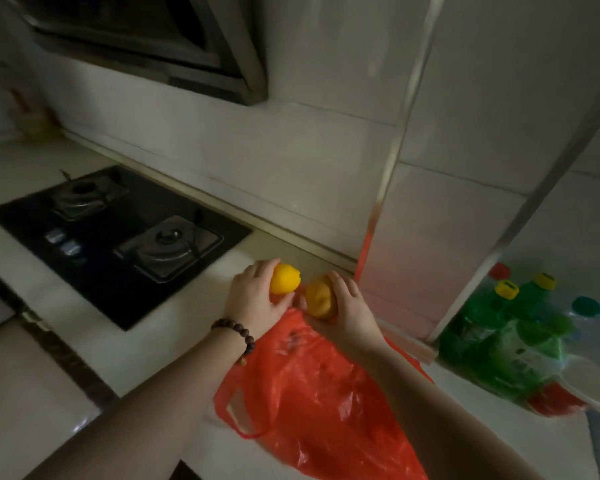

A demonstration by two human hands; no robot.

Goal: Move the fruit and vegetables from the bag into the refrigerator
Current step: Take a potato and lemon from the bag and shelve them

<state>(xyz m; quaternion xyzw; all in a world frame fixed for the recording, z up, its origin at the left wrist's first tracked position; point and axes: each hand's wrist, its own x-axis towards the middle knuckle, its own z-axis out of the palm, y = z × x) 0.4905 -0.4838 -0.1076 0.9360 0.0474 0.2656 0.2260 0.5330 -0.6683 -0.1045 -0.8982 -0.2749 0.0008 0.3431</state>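
The pale tiled wall (291, 140) fills most of what you see, with the dark slanted range hood (146, 39) hanging at the upper left. Below it, the cream stone countertop (125, 344) carries a black glass two-burner gas hob (118, 244) on your left. The crumpled red-orange plastic carrier bag (312, 403) lies flat on the countertop right in front of you, its mouth toward the wall; faint marks show on the plastic near its mouth, but they are too blurred to read.

On your right, in the corner beyond the tiled pillar, stands a cluster of green plastic bottles with yellow and green caps (510, 327). One carries a pale label, but its print is too smeared to make out.

Your left hand (257, 299), with a brown beaded bracelet (236, 337) on the wrist, has its fingers curled round a bright yellow lemon-shaped fruit (284, 278), held just above the bag's mouth. Your right hand (347, 306) grips a duller orange-yellow rounded fruit (321, 299) beside it, thumb below and fingers wrapped over the far side. The two fruits sit close together without clearly touching, both outside the bag and near the base of the wall.
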